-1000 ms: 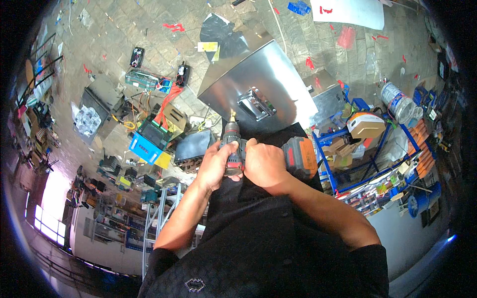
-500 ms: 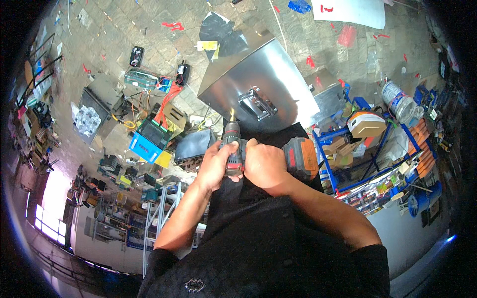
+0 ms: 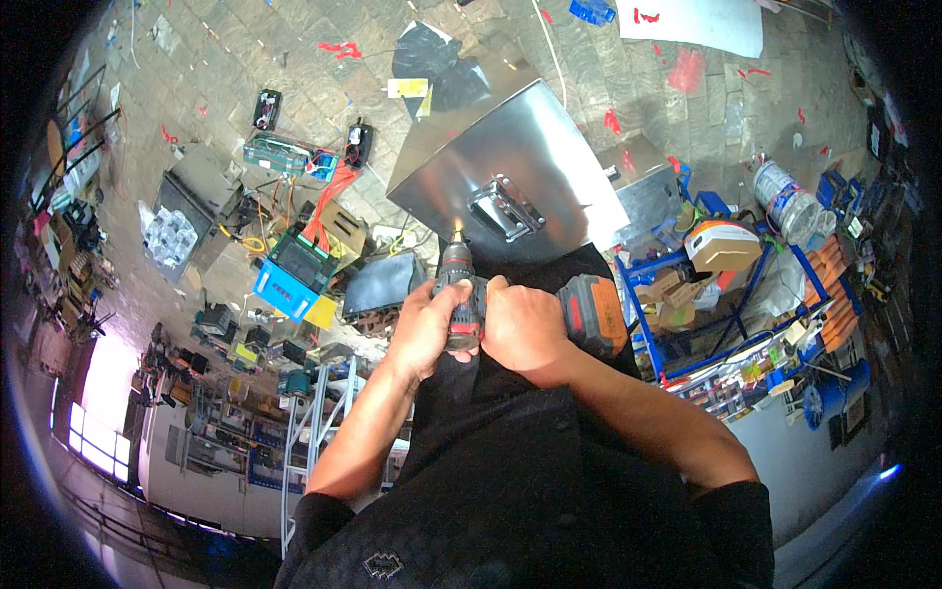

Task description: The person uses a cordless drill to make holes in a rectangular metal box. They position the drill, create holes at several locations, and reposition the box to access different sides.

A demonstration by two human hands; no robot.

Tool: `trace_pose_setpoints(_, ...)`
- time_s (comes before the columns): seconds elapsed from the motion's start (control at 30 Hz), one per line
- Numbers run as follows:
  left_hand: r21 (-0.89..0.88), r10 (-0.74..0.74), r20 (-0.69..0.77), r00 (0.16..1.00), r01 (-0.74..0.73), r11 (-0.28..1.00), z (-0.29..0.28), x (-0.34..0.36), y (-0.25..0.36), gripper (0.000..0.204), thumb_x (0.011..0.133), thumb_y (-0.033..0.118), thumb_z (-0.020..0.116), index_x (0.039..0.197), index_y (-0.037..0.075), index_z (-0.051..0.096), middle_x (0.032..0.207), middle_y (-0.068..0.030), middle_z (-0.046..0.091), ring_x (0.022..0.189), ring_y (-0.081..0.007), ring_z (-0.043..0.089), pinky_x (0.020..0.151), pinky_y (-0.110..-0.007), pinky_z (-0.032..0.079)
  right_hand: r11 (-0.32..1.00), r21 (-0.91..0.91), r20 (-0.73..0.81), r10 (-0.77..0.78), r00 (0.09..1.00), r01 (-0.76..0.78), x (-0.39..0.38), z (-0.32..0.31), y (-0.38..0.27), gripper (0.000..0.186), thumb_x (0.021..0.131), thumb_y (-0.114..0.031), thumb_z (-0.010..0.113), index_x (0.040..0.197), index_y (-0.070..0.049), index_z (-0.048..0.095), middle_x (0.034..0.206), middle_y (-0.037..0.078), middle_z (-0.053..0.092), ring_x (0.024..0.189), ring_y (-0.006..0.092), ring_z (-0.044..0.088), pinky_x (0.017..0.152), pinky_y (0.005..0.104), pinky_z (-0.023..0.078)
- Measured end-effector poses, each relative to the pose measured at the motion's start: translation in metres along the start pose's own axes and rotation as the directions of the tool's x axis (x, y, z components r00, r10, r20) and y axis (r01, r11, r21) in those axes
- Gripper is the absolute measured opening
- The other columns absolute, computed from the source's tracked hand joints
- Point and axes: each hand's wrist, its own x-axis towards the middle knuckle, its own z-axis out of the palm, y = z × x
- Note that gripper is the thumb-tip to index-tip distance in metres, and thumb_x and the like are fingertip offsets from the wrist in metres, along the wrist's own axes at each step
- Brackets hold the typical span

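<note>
My left hand (image 3: 422,330) is wrapped round the left side of a cordless drill (image 3: 458,278), thumb on top of its body. From the other side my right hand (image 3: 527,328) grips the drill's handle, and the orange and black battery (image 3: 595,314) sticks out beyond it. The drill points away from me, and its gold-coloured bit (image 3: 457,224) meets the near face of a shiny metal box (image 3: 444,169). Right of the bit, a metal pull handle (image 3: 506,209) is mounted on that same face. Whether the bit has entered the metal I cannot tell.
On the left floor lie a green and blue device (image 3: 299,275) with red wires, a dark box (image 3: 384,286) and other gear. A blue metal frame (image 3: 721,355) stands at right, a carton (image 3: 723,246) on it. A ladder (image 3: 316,422) is at lower left.
Both hands keep the same grip on the drill. The drill tip and the box have barely shifted in view; slightly less of the bit shows.
</note>
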Motion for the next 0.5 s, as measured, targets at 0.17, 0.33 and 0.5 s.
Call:
trace_pose_setpoints(0.17, 0.001, 0.021, 0.017, 1.000, -0.021, 1.000, 0.002, 0.001, -0.007, 0.034, 0.101, 0.033, 0.059, 0.108, 0.001, 0.054, 0.074, -0.0136, 0.066, 0.052, -0.0256, 0.066, 0.041, -0.034, 0.053, 1.000, -0.011, 0.015, -0.009, 1.000, 0.010, 0.000, -0.006, 0.002, 0.028, 0.087, -0.022, 0.065, 0.094, 0.004, 0.060, 0.077, 0.023, 0.072, 0.075, 0.0402, 0.075, 0.068, 0.0495, 0.060)
trace_pose_setpoints(0.33, -0.051, 0.000, 0.047, 0.999, 0.002, 0.999, 0.002, -0.005, -0.010, 0.035, 0.101, 0.035, 0.058, 0.110, 0.001, 0.053, 0.077, -0.0131, 0.067, 0.054, -0.0239, 0.067, 0.043, -0.033, 0.054, 0.998, -0.059, 0.052, -0.007, 0.999, 0.010, -0.002, -0.010, 0.002, 0.029, 0.088, -0.022, 0.065, 0.098, 0.004, 0.058, 0.079, 0.023, 0.072, 0.076, 0.0404, 0.074, 0.067, 0.0503, 0.059)
trace_pose_setpoints(0.5, -0.068, -0.005, 0.045, 0.999, 0.008, 0.998, 0.010, -0.027, -0.017, 0.037, 0.101, 0.036, 0.060, 0.114, 0.001, 0.055, 0.081, -0.0119, 0.068, 0.058, -0.0214, 0.068, 0.049, -0.033, 0.057, 0.994, -0.101, 0.110, -0.025, 0.994, 0.036, -0.023, -0.020, -0.002, 0.029, 0.088, -0.022, 0.066, 0.099, 0.002, 0.057, 0.082, 0.022, 0.073, 0.078, 0.0384, 0.075, 0.068, 0.0492, 0.059)
